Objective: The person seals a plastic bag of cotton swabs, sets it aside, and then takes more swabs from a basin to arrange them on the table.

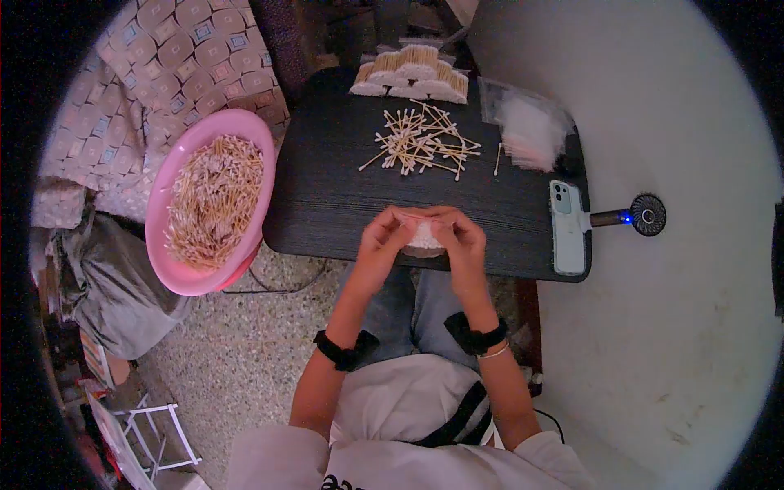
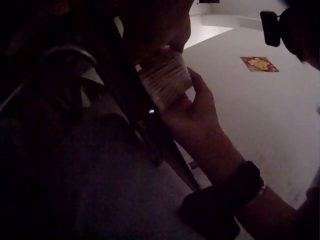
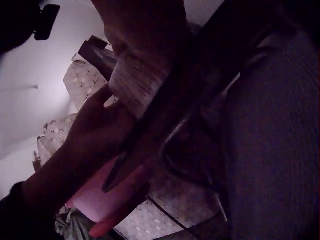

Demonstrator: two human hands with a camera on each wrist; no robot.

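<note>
Both hands hold one small clear packet of cotton swabs (image 1: 425,238) at the table's near edge. The left hand (image 1: 382,245) pinches its left upper corner, the right hand (image 1: 464,247) its right upper corner, with fingertips close together along the top. White swab tips show between the thumbs. In the left wrist view the packet (image 2: 167,80) shows its sticks side by side, with the right hand (image 2: 197,112) around one end. The right wrist view, quite dark, shows the packet (image 3: 136,82) between the left hand (image 3: 95,127) and the other hand.
Loose swabs (image 1: 420,143) lie mid-table, with stacked filled packets (image 1: 412,72) behind. Empty clear bags (image 1: 529,131), a phone (image 1: 568,229) and a small fan (image 1: 648,214) are at the right. A pink tub (image 1: 268,163) of swabs stands left of the black table (image 1: 327,196).
</note>
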